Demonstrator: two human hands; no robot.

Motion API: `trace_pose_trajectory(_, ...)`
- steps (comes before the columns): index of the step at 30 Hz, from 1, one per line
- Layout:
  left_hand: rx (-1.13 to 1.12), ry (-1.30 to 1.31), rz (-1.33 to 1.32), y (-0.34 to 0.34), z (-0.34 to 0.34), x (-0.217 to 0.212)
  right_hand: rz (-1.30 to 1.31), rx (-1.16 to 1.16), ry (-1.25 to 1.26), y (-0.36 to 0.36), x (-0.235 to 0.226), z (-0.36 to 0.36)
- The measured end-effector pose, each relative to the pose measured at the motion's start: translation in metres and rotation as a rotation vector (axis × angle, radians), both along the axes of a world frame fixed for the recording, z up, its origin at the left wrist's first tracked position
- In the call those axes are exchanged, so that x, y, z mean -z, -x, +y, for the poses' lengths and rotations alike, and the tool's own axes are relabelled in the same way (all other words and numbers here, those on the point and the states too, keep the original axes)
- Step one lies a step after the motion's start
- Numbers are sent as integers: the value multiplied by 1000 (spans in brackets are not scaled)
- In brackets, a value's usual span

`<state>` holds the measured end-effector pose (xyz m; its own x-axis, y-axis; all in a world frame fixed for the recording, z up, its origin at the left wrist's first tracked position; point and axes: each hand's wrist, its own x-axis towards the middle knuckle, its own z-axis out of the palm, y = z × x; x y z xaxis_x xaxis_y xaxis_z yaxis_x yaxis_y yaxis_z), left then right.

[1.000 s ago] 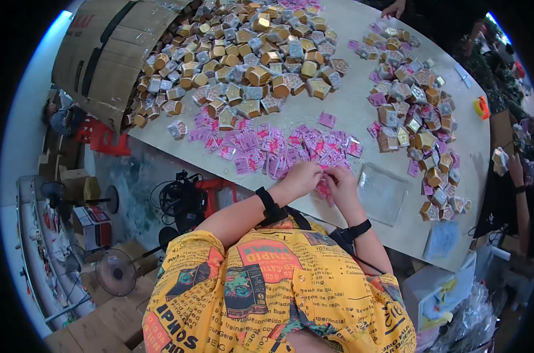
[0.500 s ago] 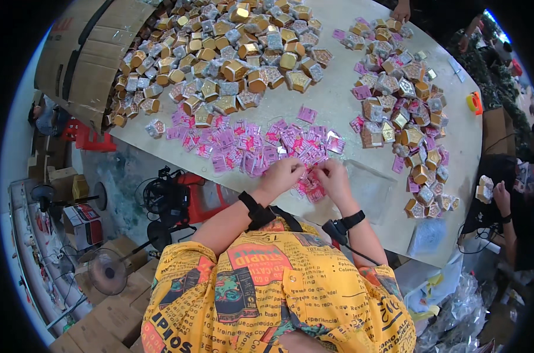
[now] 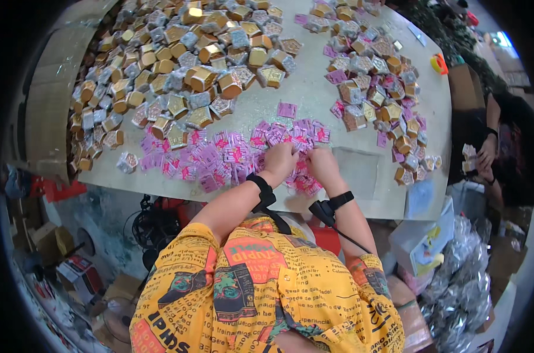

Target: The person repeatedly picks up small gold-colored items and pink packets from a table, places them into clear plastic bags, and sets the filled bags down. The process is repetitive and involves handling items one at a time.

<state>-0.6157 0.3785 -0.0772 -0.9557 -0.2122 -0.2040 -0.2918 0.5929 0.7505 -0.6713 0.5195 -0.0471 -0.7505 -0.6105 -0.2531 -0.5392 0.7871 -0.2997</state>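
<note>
A: What takes up most of the view?

B: A pale grey table (image 3: 314,94), running from upper left to lower right. A wall of brown cardboard (image 3: 49,112) stands along its left end.

A: And on it?

B: The biggest mass is a heap of small gold and silver boxes (image 3: 184,65) covering the upper left part. A second, smaller heap of boxes (image 3: 373,88), mixed with pink pieces, lies to the right, well apart from the first across a bare strip of table.

A: Where are the pink things?

B: A spread of small pink packets (image 3: 231,156) lies along the near edge of the table, just below the big heap and reaching right up to the hands.

A: What are the hands doing?

B: Both sit side by side, nearly touching, at the right end of that spread. The left hand (image 3: 280,159) is curled, fingers bent down into the packets. The right hand (image 3: 324,165) is curled the same way over them. Whether either pinches a single packet, I cannot tell; the fingertips are hidden.

A: Anything on the wrists?

B: A black band (image 3: 262,189) on the left and another black strap (image 3: 337,201) on the right.

A: Anyone else?

B: A second person (image 3: 502,135) sits at the far right, their hands holding a few small pieces.
</note>
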Motion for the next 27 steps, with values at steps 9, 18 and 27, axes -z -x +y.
trace_pose_trajectory(9,146,-242,73,-14,-34,-21,209,284,283,-40,-26,-22)
trace_pose_trajectory(18,196,-657,212,-8,-45,-74,294,317,408,-66,-57,-18)
trace_pose_trajectory(27,201,-523,264,-11,-57,-96,-165,609,1057,-61,-55,-28)
